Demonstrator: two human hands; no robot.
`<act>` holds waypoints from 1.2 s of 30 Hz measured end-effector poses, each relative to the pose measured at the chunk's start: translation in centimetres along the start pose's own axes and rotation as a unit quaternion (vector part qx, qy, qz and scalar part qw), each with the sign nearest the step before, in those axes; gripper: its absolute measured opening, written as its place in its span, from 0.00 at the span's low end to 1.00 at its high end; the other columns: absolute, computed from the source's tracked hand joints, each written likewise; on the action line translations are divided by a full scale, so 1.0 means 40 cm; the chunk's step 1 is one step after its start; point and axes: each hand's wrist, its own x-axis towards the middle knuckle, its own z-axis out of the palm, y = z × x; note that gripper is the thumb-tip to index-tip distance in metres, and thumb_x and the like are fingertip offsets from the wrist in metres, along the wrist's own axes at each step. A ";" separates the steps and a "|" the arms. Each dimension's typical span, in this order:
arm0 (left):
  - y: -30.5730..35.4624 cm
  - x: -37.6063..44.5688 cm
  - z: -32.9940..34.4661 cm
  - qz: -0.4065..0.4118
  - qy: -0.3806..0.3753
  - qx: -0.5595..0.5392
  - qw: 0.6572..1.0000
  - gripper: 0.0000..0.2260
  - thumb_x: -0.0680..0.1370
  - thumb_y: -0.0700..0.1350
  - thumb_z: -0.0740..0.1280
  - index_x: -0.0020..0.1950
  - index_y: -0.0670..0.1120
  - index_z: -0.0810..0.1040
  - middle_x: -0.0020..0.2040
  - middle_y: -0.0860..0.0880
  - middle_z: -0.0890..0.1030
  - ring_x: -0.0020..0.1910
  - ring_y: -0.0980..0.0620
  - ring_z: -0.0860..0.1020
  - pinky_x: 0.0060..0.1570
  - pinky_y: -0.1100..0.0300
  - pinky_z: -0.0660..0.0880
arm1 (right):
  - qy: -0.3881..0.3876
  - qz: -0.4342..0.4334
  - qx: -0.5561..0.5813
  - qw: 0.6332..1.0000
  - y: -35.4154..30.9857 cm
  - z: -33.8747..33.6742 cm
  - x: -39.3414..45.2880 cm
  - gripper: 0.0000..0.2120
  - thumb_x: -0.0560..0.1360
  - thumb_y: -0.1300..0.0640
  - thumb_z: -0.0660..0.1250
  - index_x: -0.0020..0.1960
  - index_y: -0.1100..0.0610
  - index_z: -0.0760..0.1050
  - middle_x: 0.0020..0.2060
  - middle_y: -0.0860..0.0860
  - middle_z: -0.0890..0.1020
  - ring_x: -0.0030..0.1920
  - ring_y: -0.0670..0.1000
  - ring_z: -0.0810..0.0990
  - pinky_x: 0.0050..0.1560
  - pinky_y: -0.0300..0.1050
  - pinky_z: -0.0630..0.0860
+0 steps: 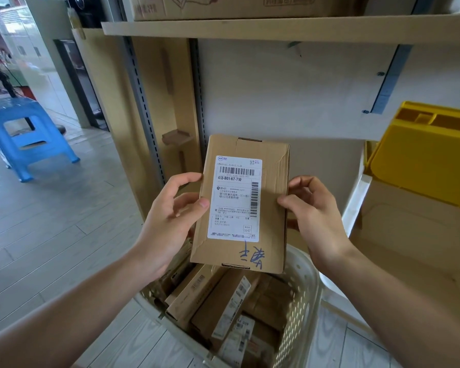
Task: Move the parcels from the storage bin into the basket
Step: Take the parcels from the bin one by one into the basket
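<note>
Floor: pale wood-grain planks, running out toward 9 o'clock.
Room: a blue plastic stool stands at 10 o'clock; a wooden shelf board crosses at 12 o'clock with a cardboard carton on top of it; slotted metal uprights run down the back panel.
Parcel: a brown cardboard parcel is held upright in the centre, above the basket, its white shipping label facing the camera and blue handwriting below the label.
Left hand: the left hand grips the parcel's left edge from 9 o'clock, thumb on the front by the label, fingers curled round behind.
Right hand: the right hand pinches the right edge from 3 o'clock, thumb on the front face, fingers wrapped to the back.
Basket: a cream perforated basket sits at 6 o'clock, directly under the parcel, holding a heap of small brown boxes with labels, lying at mixed angles.
Storage bin: a yellow plastic bin is tilted at 3 o'clock on a lower shelf; its contents cannot be seen.
</note>
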 end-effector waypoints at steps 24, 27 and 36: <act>-0.156 -0.004 0.116 0.110 -0.237 0.413 0.872 0.19 0.73 0.45 0.75 0.62 0.54 0.76 0.45 0.58 0.82 0.41 0.66 0.79 0.37 0.70 0.74 | -0.202 0.363 -0.087 0.906 0.205 -0.007 -0.035 0.09 0.81 0.51 0.66 0.56 0.55 0.79 0.49 0.56 0.84 0.51 0.56 0.83 0.58 0.56 0.79; -0.189 -0.003 0.137 0.108 -0.277 0.436 0.849 0.20 0.72 0.47 0.74 0.63 0.53 0.76 0.49 0.58 0.82 0.46 0.61 0.80 0.43 0.69 0.76 | -0.198 0.352 -0.082 0.911 0.226 0.003 -0.022 0.09 0.81 0.52 0.67 0.49 0.57 0.81 0.37 0.53 0.84 0.40 0.54 0.84 0.41 0.47 0.81; -0.238 -0.015 0.165 0.100 -0.337 0.567 0.745 0.28 0.74 0.52 0.74 0.70 0.54 0.65 0.56 0.51 0.71 0.49 0.49 0.78 0.51 0.53 0.80 | -0.172 0.301 -0.193 0.918 0.314 0.038 -0.025 0.12 0.73 0.61 0.63 0.51 0.61 0.82 0.49 0.64 0.85 0.49 0.65 0.86 0.49 0.65 0.84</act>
